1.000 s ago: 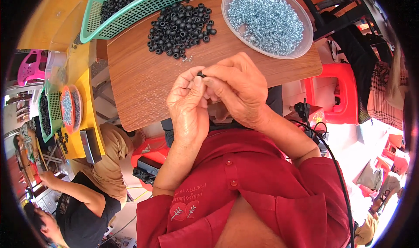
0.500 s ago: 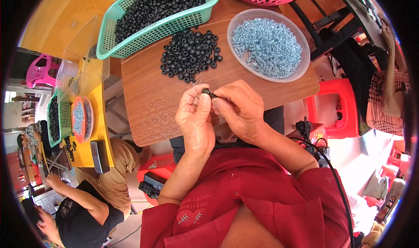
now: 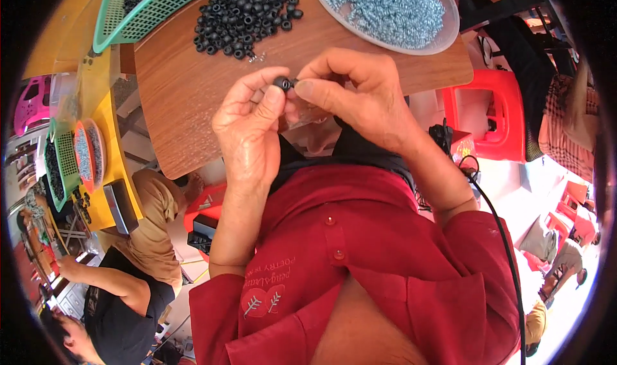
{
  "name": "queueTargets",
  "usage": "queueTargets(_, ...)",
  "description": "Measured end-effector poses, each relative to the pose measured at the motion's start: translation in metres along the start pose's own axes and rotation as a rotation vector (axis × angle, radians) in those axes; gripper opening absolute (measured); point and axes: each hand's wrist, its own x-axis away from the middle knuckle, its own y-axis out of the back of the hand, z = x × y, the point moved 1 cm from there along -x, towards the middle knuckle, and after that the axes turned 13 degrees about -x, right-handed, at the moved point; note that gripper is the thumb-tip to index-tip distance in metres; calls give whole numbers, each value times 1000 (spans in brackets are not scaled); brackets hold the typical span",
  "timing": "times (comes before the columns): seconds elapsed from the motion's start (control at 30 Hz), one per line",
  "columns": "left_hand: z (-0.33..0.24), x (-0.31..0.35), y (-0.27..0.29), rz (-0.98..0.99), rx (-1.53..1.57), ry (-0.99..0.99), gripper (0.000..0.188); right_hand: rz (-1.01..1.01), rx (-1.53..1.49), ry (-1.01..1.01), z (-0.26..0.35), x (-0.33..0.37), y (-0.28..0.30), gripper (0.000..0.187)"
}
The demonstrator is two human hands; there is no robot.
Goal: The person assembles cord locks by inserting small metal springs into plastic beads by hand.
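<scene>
Brn wood tbl (image 3: 183, 105), blk bead pile (image 3: 244, 17), grn basket (image 3: 151, 15), clr dish (image 3: 451, 29)

Your head camera looks steeply down from above, its wide fisheye bending straight edges near the rim: your red shirt (image 3: 398, 249) lies close at six o'clock, your left hand (image 3: 247, 133) at ten, right hand (image 3: 366, 101) at one, wooden table (image 3: 173, 101) toward twelve.

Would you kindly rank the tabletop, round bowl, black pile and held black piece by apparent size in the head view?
1. Wooden tabletop
2. Clear round bowl
3. Black pile
4. Held black piece
</scene>
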Motion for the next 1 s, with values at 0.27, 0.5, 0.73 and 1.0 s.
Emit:
queueTargets(0.27,-1,5,2,68,-81,7,22,90,11,-299,1,-7,17,17)
queueTargets(0.5,4,2,6,33,-73,87,22,124,-24,-331,-11,-15,22,17)
queueTargets(0.73,6,-9,6,21,31,62,21,21,-133,-217,-21,-18,16,16)
queueTargets(1.0,10,-12,8,17,16,72,20,41,-108,-179,-26,-20,19,15)
